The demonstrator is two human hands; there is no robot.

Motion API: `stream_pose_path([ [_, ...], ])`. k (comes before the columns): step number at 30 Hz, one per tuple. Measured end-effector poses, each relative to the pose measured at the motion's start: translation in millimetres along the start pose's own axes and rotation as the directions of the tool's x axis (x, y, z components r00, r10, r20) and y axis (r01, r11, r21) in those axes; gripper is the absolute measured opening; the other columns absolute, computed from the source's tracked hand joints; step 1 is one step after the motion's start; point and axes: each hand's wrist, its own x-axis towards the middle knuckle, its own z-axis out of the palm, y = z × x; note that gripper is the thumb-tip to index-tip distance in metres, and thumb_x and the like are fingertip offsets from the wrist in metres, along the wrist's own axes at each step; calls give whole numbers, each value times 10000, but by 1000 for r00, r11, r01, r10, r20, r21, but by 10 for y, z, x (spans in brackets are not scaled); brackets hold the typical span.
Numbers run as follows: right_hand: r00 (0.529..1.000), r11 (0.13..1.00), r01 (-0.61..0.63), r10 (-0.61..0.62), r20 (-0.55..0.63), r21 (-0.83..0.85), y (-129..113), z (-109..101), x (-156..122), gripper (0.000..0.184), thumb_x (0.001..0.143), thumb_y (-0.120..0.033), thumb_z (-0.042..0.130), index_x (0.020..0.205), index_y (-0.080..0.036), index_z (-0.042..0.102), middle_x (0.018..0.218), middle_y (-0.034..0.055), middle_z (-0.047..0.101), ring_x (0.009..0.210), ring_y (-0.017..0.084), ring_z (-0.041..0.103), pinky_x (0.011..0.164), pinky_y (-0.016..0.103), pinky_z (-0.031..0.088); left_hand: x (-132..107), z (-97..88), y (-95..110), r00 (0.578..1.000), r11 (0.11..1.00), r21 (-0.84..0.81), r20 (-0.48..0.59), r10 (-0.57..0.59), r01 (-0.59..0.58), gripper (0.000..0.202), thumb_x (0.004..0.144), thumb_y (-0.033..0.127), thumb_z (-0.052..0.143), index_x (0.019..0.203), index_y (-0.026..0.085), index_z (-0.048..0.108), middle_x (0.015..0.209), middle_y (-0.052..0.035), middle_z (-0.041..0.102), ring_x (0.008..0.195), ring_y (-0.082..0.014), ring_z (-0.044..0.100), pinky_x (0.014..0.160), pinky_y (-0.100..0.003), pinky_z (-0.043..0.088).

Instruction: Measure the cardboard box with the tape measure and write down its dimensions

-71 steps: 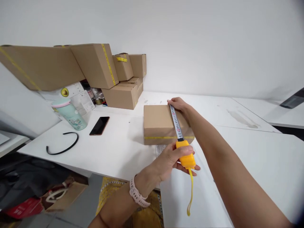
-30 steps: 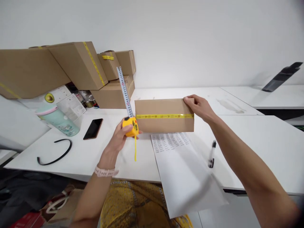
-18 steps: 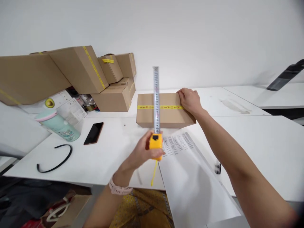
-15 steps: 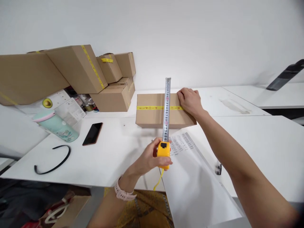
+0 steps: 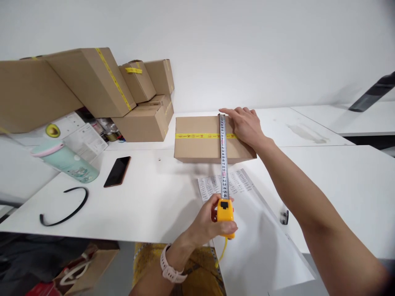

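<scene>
Your right hand (image 5: 246, 126) covers the right-hand part of the cardboard box (image 5: 199, 149), along with the end of its yellow strip (image 5: 197, 135). You can't tell whether the tip of the blade (image 5: 223, 164) touches the box's far edge. The fingers of your left hand (image 5: 203, 226) are partly lost behind the tape measure (image 5: 225, 211). The writing on the paper (image 5: 249, 246) is too small for you to read, and the blade crosses it. Your right forearm (image 5: 296, 189) hides most of the pen (image 5: 284, 217). The picture's edges cut off the dark bottle (image 5: 370, 95) at right, the large carton (image 5: 33, 96) at left and the paper bag (image 5: 100, 263) below.
</scene>
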Motion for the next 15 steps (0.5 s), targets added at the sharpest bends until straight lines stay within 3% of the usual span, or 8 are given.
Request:
stream_pose_path([
  [6, 999, 999, 46, -46, 2, -2, 80, 75, 18, 505, 1046, -376, 253, 1371, -372, 639, 1062, 122, 639, 954, 302, 486, 832, 473, 371, 27, -12, -72, 1000, 999, 45, 9, -1, 1, 634, 597, 391, 923, 1098, 203, 582, 963, -24, 572, 813, -163, 619, 717, -320, 568],
  [15, 999, 1000, 19, -19, 27, 12, 40, 38, -3, 534, 1036, -315, 236, 1394, -347, 632, 1106, 126, 638, 992, 324, 483, 856, 494, 359, 42, 10, -187, 1000, 996, 88, 11, 26, -27, 608, 638, 338, 912, 1087, 217, 521, 1198, -66, 586, 881, -155, 617, 861, -388, 539],
])
